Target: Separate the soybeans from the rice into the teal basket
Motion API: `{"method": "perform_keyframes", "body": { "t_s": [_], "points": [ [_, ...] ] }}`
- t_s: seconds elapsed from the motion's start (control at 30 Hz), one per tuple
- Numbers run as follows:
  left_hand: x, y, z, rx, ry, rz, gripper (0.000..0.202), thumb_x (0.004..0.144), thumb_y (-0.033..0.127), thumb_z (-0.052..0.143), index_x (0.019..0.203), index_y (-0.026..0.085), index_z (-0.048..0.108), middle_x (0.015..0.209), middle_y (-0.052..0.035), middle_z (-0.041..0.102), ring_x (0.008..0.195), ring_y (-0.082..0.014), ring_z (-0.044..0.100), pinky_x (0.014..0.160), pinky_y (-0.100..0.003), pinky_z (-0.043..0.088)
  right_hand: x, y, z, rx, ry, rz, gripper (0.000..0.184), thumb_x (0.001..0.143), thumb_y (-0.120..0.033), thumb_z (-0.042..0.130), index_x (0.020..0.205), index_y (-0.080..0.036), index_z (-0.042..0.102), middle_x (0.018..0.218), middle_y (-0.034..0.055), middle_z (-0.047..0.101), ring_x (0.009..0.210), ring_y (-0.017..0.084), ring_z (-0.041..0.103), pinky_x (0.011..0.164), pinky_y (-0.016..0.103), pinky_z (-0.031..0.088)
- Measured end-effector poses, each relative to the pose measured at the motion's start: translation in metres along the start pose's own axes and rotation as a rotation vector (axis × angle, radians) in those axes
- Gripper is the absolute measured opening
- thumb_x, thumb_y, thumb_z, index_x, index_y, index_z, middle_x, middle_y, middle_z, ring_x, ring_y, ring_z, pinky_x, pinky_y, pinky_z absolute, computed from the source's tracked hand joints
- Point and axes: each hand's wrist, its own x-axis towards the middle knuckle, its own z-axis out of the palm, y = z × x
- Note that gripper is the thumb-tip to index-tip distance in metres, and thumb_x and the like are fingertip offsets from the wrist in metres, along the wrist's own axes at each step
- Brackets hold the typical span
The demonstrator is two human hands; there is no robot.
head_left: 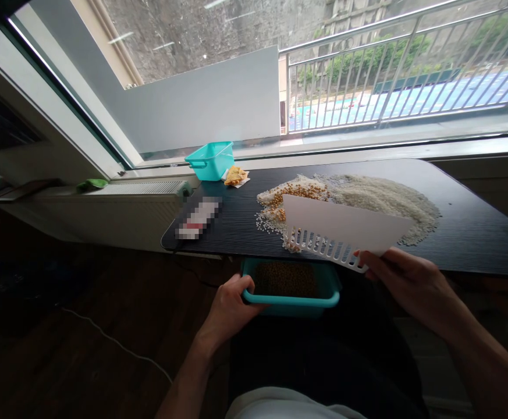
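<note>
My left hand [231, 305] grips the left rim of a teal bin [292, 299] held just below the front edge of the black table [476, 233]; the bin holds brown beans. My right hand [404, 279] is closed on the lower right corner of a white slotted scoop [345, 230], tilted over the table with its slotted edge near the table's front edge. A few beans lie at the scoop's left end. Behind the scoop, a pile of white rice [384, 198] is spread on the table, with yellow beans [297, 191] mixed in on its left side.
A second teal bin [210, 159] stands at the table's back left by the window, with a yellow crumpled wrapper [235, 175] beside it. A small flat packet [198, 217] lies on the table's left end. A radiator [140, 189] runs under the window sill. A white cable [114, 343] crosses the dark floor.
</note>
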Motion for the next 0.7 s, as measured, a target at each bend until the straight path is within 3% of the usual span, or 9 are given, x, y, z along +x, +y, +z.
{"method": "perform_keyframes", "body": {
  "t_s": [0.43, 0.57, 0.7],
  "points": [
    [0.001, -0.002, 0.001, -0.002, 0.001, -0.013, 0.023, 0.074, 0.030, 0.071, 0.068, 0.020, 0.052, 0.072, 0.0045, 0.046, 0.064, -0.0123, 0.046, 0.063, -0.025, 0.031, 0.009, -0.008, 0.012, 0.061, 0.019, -0.007, 0.042, 0.070, -0.066, 0.069, 0.065, -0.025, 0.072, 0.057, 0.0002, 0.066, 0.056, 0.017, 0.057, 0.055, 0.030, 0.046],
    [0.001, -0.004, 0.001, 0.010, 0.003, 0.005, 0.024, 0.073, 0.030, 0.072, 0.067, 0.020, 0.051, 0.072, 0.0044, 0.046, 0.064, -0.0120, 0.045, 0.063, -0.025, 0.032, 0.003, -0.004, 0.004, 0.051, -0.007, -0.004, 0.040, 0.074, -0.063, 0.071, 0.073, -0.023, 0.077, 0.061, 0.0016, 0.069, 0.060, 0.018, 0.059, 0.058, 0.030, 0.048],
    [0.001, -0.005, 0.002, 0.009, 0.007, 0.005, 0.024, 0.073, 0.030, 0.072, 0.067, 0.020, 0.051, 0.072, 0.0043, 0.046, 0.064, -0.0123, 0.045, 0.063, -0.025, 0.032, -0.004, 0.005, -0.005, 0.035, 0.047, 0.038, 0.050, 0.069, -0.072, 0.073, 0.070, -0.022, 0.077, 0.059, 0.0032, 0.068, 0.057, 0.018, 0.057, 0.053, 0.030, 0.045]
  ]
}}
